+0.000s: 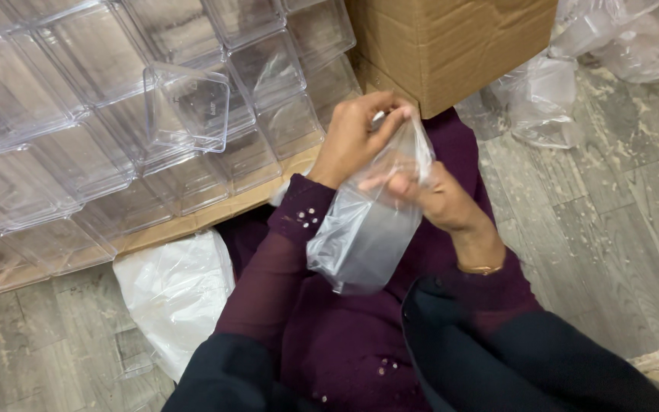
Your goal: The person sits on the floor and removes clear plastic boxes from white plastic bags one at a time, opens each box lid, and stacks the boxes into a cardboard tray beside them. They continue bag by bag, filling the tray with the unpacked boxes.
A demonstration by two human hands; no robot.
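Observation:
My left hand [356, 133] pinches the top edge of a clear plastic bag [360, 236] near the cardboard box. My right hand [440, 198] grips the same bag from the right side, fingers partly behind the film. A clear plastic box seems to sit inside the bag, but its outline is blurred. The bag hangs over my lap, which is covered in dark purple cloth [345, 343].
Several clear plastic boxes [101, 130] lie in rows on a cardboard sheet [192, 225] at the left. A brown cardboard box [451, 46] stands behind my hands. Loose plastic bags [566, 84] lie at the top right, a white bag [177, 294] on the grey wood floor.

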